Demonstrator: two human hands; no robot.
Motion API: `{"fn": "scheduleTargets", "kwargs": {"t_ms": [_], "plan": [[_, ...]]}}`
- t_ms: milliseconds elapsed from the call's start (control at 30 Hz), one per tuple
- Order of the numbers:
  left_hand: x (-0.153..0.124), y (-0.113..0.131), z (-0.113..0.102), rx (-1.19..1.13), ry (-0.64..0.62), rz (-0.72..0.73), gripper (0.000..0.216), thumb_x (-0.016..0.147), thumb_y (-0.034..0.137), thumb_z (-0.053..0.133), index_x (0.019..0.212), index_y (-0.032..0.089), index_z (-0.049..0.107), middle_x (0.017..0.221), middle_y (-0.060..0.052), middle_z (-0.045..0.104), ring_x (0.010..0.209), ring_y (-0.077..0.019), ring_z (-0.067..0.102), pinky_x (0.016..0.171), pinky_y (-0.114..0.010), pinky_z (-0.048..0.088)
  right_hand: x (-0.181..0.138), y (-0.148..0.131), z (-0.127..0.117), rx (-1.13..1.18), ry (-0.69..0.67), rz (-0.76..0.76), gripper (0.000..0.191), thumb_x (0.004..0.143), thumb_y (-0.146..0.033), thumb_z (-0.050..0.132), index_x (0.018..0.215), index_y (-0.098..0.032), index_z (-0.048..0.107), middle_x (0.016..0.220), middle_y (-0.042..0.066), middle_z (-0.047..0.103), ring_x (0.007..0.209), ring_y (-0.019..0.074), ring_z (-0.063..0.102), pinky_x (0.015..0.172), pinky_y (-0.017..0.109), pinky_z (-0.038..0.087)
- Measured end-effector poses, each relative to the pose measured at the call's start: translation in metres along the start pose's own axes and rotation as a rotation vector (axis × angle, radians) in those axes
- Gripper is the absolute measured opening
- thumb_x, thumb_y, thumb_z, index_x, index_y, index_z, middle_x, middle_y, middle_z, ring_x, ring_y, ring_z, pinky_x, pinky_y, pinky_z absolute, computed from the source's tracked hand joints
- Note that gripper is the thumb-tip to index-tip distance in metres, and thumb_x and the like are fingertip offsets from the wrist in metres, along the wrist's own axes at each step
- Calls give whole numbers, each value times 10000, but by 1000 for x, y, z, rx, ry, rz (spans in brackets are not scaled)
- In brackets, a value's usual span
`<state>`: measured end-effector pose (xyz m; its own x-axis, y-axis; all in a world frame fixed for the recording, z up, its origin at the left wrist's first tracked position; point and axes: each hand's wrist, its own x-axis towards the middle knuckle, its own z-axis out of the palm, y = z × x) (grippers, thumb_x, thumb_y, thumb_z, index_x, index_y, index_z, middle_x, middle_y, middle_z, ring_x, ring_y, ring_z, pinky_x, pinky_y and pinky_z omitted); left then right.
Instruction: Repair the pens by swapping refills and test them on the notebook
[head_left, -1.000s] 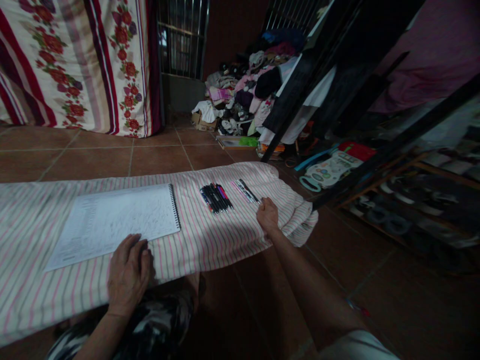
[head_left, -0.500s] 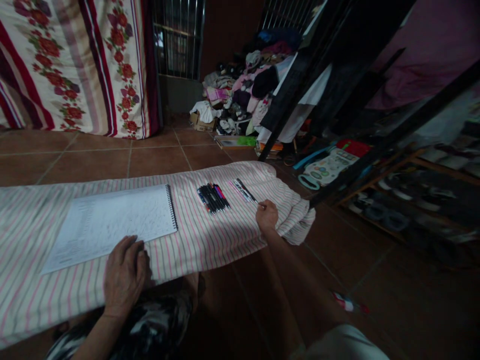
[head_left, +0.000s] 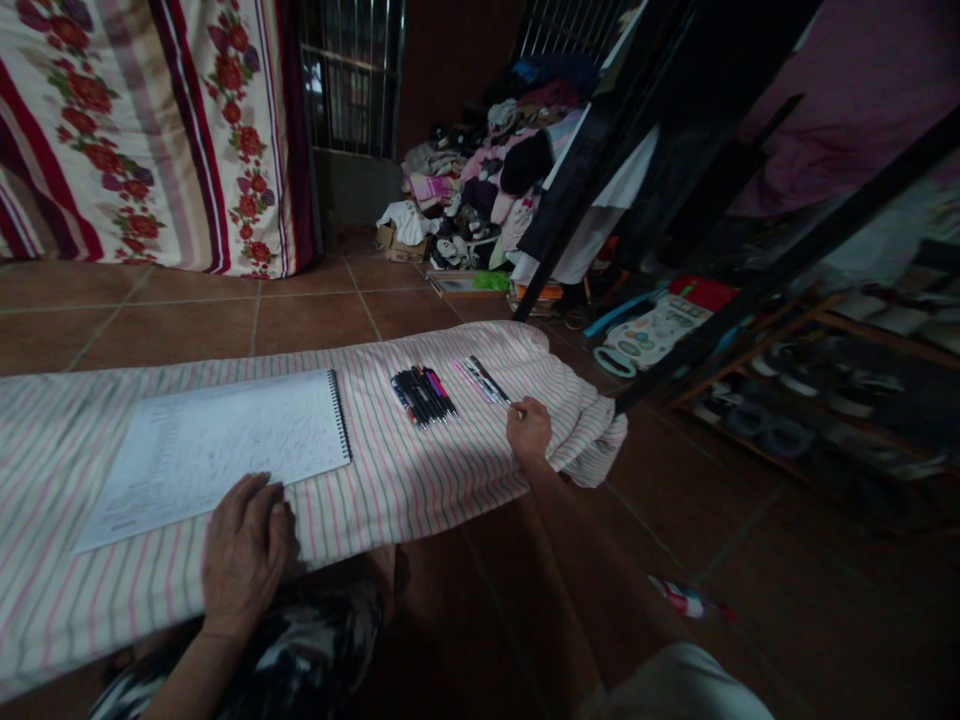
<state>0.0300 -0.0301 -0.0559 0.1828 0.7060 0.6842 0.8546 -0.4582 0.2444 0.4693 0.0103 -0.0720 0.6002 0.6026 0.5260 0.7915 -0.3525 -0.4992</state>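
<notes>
My left hand [head_left: 244, 550] lies flat, fingers apart, on a pink-striped cloth [head_left: 405, 470] at the near edge of a white spiral notebook [head_left: 217, 450]. My right hand [head_left: 529, 430] is closed at the near end of a small row of pens [head_left: 486, 381], its fingers pinching what looks like one pen's tip. A bundle of dark pens [head_left: 422, 395] lies on the cloth between the notebook and that row.
The cloth covers a low surface over a brown tiled floor [head_left: 315, 310]. A flowered mattress [head_left: 142, 130] stands at the back left, a heap of clothes [head_left: 480, 190] behind. Dark slanted bars [head_left: 750, 290] and shelves with shoes [head_left: 810, 400] stand right. A small wrapper [head_left: 686, 598] lies on the floor.
My right hand has drawn back slightly toward me at the end of the pen row. The left hand stays put. The view has shifted a little to the right.
</notes>
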Motion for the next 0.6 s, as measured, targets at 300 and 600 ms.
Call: {"fn": "scheduleTargets", "kwargs": {"t_ms": [300,600], "plan": [[0,0,-1,8,-6,12,239,892,259,416,1020,121,564,1100,-183,574,1087,-321,514,927,-490,440,0,2,0,18,9,19,258,752,-216,457,881,-132,664,984,140,651,979,246,553,921,380,415],[-2,-1,1,-14,-4,-14,227,886,266,422,1031,155,557,1105,-157,571,1085,-306,520,936,-484,439,6,1,2,-6,-9,82,208,716,-203,486,737,-147,685,876,127,644,933,251,530,882,393,407]]}}
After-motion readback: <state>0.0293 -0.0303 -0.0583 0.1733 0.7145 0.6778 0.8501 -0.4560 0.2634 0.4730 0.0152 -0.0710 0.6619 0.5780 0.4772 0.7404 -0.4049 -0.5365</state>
